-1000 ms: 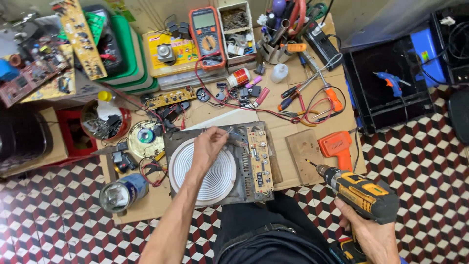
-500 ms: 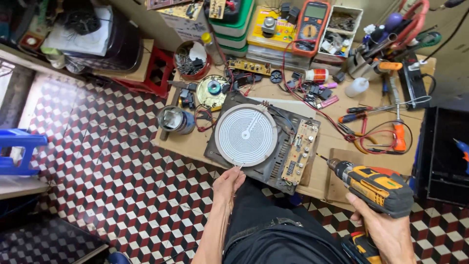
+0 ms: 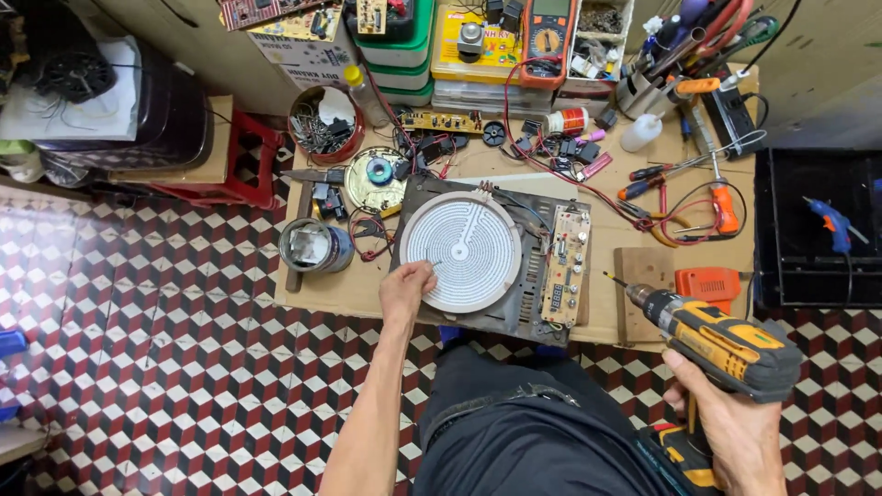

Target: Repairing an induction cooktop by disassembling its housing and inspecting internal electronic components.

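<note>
An opened cooktop unit [image 3: 524, 303] lies on the low workbench, with a round white heating plate [image 3: 459, 250] and a beige circuit board [image 3: 565, 264] on its right side. My left hand [image 3: 407, 287] rests on the unit's near left edge and pinches a small thin metal piece against the round plate. Off the bench's right front corner, my right hand [image 3: 730, 424] grips a yellow and black cordless drill [image 3: 721, 338], whose bit points left toward the bench edge.
A metal can [image 3: 315, 245], a coil disc [image 3: 376, 174], a tub of screws [image 3: 324, 124], a multimeter [image 3: 548, 26], pliers, an orange-handled tool [image 3: 725, 206] and parts boxes crowd the wooden bench [image 3: 349, 292]. An orange tool [image 3: 709, 284] lies by the drill. Red stools stand left on checkered floor.
The view has swung back to the right. My left hand has risen from the bench's front edge onto the cooktop unit. The drill stays in my right hand.
</note>
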